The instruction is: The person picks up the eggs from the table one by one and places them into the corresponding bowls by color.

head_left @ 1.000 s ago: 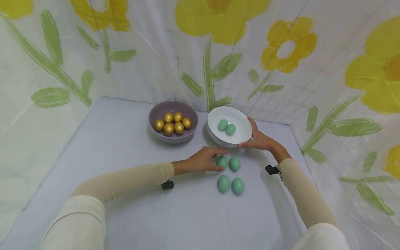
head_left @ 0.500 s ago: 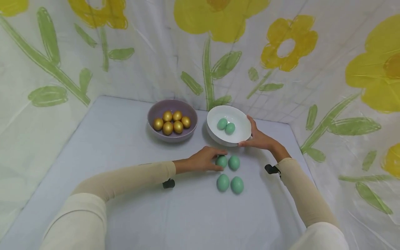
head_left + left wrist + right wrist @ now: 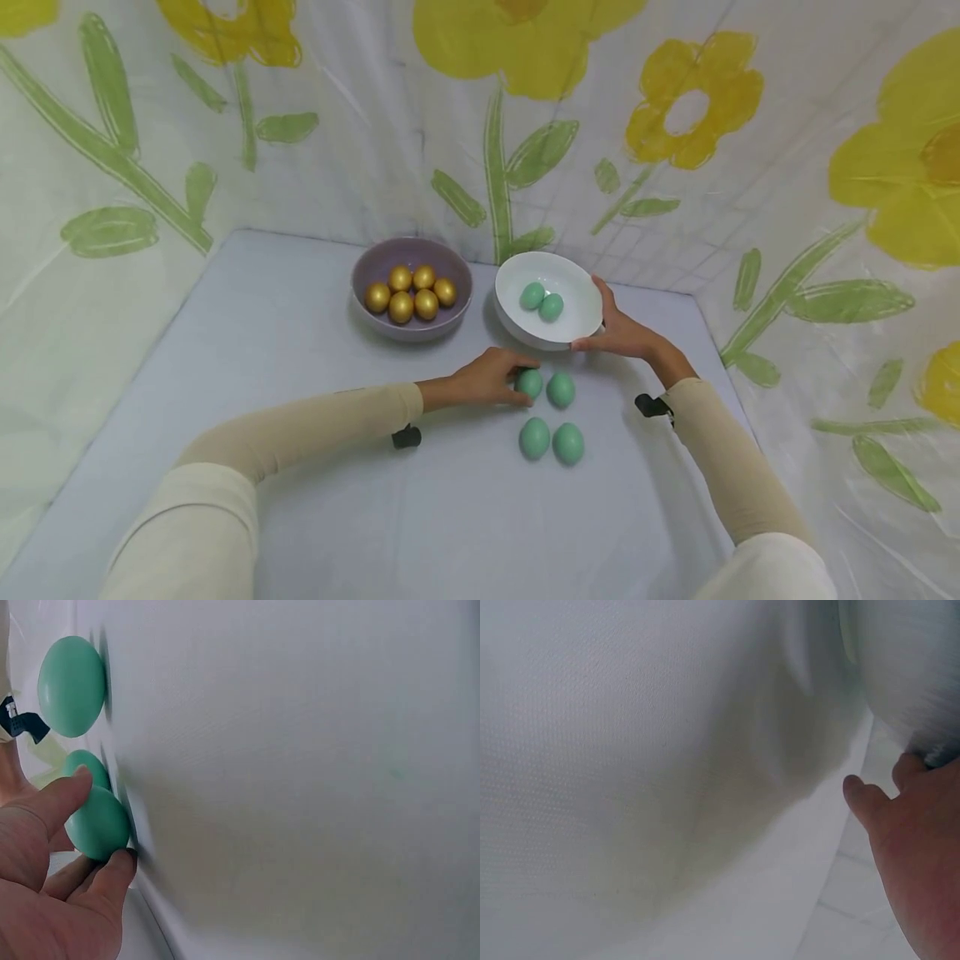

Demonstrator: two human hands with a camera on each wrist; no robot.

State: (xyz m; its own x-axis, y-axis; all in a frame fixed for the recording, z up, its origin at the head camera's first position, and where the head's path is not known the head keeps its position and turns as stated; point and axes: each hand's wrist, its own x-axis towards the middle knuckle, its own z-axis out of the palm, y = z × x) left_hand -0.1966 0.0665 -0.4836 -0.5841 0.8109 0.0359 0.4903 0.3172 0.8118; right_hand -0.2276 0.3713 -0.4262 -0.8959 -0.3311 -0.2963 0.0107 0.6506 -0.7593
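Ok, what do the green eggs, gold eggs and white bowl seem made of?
Green eggs: perhaps plastic, satin; even colour, soft highlights.
Gold eggs: metallic coating, apparently, from bright glints; core unclear.
White bowl: ceramic or plastic; its smooth, pale surface leaves that open.

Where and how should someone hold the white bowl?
The white bowl is probably best gripped by its right wall, from the right, as the right hand does: the rounded side suits a spread grasp; the purple bowl flanks its left and green eggs lie in front.
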